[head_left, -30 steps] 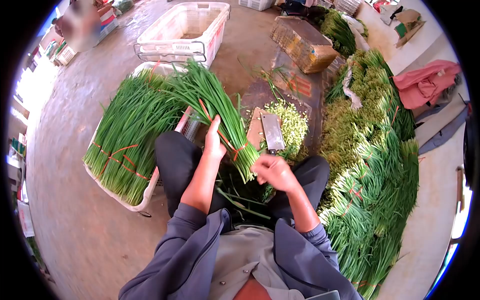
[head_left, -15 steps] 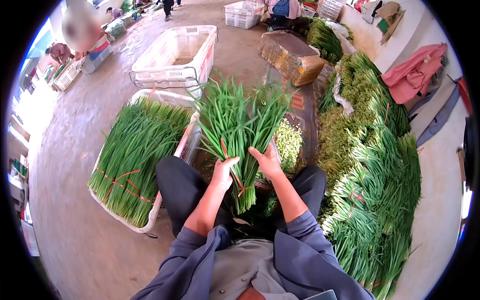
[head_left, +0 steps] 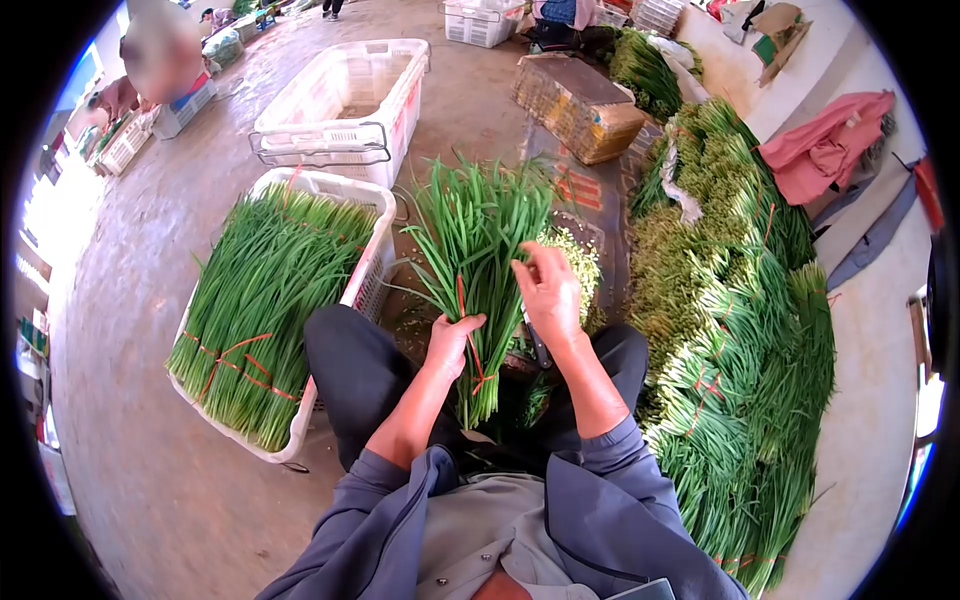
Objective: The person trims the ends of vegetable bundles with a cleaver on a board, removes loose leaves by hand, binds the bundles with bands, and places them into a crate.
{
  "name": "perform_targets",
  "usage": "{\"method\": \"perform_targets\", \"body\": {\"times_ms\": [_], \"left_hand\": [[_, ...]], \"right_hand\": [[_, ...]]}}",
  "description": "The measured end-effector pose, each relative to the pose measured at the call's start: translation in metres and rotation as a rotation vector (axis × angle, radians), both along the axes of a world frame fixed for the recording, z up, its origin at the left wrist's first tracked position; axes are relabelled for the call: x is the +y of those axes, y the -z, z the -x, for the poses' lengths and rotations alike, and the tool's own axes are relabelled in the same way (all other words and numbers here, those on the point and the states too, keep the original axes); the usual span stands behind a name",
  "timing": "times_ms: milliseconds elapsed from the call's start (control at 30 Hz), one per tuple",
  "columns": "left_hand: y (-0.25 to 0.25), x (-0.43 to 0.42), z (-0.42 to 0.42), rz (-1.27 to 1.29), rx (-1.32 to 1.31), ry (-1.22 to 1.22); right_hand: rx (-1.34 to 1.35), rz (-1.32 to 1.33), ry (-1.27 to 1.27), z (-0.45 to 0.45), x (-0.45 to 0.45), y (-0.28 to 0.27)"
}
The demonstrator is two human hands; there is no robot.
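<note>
One bunch of chives (head_left: pixel 485 250) sits in your left hand (head_left: pixel 450 342) beside the right edge of the chive-filled crate (head_left: pixel 374 248), your right hand (head_left: pixel 553 292) half-curled by its leaves, grip unclear; tugging there could slip stems from the red band (head_left: pixel 485 380).

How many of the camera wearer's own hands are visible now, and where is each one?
2. The left hand grips the green bunch above its lower orange tie; the right hand is beside its leaves, perhaps touching them.
</note>
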State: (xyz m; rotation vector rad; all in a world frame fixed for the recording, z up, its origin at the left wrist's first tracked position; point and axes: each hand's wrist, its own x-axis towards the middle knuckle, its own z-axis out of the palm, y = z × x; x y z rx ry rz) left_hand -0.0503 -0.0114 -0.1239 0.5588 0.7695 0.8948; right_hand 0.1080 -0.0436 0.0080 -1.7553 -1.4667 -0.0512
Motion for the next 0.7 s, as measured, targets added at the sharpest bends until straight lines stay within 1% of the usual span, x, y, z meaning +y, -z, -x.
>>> {"method": "perform_targets", "body": {"times_ms": [33,67,100,167,200,267,300,367,400,433,500,533,600,633,700], "left_hand": [[-0.001,-0.002,-0.001,-0.013,0.009,0.002],[-0.002,-0.005,-0.001,-0.013,0.01,0.01],[-0.005,-0.008,-0.002,-0.033,0.026,0.016],[-0.009,-0.011,-0.002,-0.059,0.039,0.023],[-0.007,-0.013,-0.001,-0.083,0.068,0.036],[-0.006,-0.014,-0.002,-0.132,0.09,0.031],[-0.004,-0.011,-0.001,-0.135,0.085,0.028],[0.004,-0.011,0.003,-0.118,0.114,0.077],[0.003,-0.011,0.004,-0.115,0.113,0.091],[0.002,-0.012,0.004,-0.117,0.115,0.1],[0.002,-0.013,-0.001,-0.114,0.112,0.086],[0.003,-0.014,-0.003,-0.119,0.11,0.097],[0.003,-0.015,-0.004,-0.118,0.076,0.079],[0.003,-0.015,-0.003,-0.114,0.077,0.07],[0.005,-0.017,-0.001,-0.156,0.128,0.092]], "right_hand": [[-0.111,-0.081,-0.135,-0.001,0.004,0.001],[-0.077,-0.083,-0.181,0.002,0.008,0.004],[-0.12,0.028,-0.158,0.006,0.01,0.005],[-0.215,0.065,-0.201,-0.003,0.021,0.019],[-0.217,0.061,-0.197,-0.007,0.025,0.019],[0.119,0.135,-0.3,-0.019,0.032,0.017],[0.33,0.037,-0.167,-0.017,0.03,0.01],[0.429,-0.101,-0.039,-0.018,0.023,-0.027],[0.391,-0.119,-0.038,-0.024,0.024,-0.035],[0.566,-0.004,-0.07,-0.023,0.018,-0.051],[0.014,-0.243,-0.095,-0.032,0.025,-0.042],[0.011,-0.247,-0.083,-0.036,0.024,-0.04],[-0.197,-0.292,-0.044,-0.035,0.024,-0.042],[-0.195,-0.289,-0.054,-0.029,0.022,-0.045],[0.334,0.143,-0.193,-0.012,0.016,-0.049]]}}
